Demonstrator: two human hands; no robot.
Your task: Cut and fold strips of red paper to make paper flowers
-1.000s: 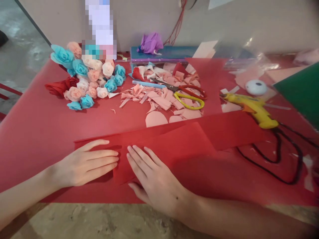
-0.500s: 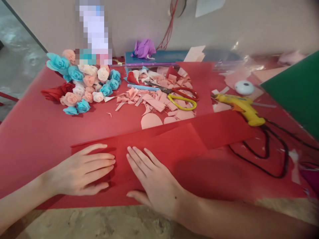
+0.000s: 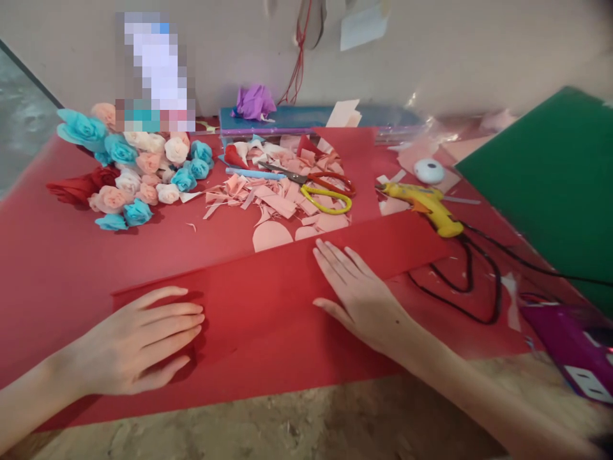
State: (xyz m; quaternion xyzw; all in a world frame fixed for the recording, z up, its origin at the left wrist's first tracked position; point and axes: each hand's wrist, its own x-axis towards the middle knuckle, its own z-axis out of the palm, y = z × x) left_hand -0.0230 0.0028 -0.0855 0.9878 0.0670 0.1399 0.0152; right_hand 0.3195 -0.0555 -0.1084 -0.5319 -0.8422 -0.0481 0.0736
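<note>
Slantwise, a long red paper strip (image 3: 258, 300) lies beneath two open hands

The red-covered table (image 3: 62, 255) stands against a pale grey wall (image 3: 431, 57), with a mottled grey-brown floor (image 3: 230, 428) showing at its near edge. White paper (image 3: 364, 28) and thin red cords (image 3: 299, 57) show on the wall, beyond the scissors with one red and one yellow handle (image 3: 330, 191).

The strip lies flat on the table, on the person's side of the scissors. Its long axis crosses the view from left to right, the right end farther from the person than the left.

The left hand (image 3: 134, 338) is palm down on the strip's left part, fingers loosely spread and slightly bent, gripping nothing. The right hand (image 3: 361, 294) lies palm down farther right on the strip, fingers extended close together, thumb held apart, also gripping nothing.

Pink paper scraps (image 3: 272, 201) lie under and around the scissors. Left of them sit blue, pink, white and red paper roses (image 3: 148, 163); right of them, a yellow glue gun (image 3: 426, 204) with a black cord and a large green sheet (image 3: 541, 179). Far right of the scissors is a magenta object (image 3: 569, 345) with white patches, where any writing is too blurred to read. Pixelation hides an upright item behind the roses.
</note>
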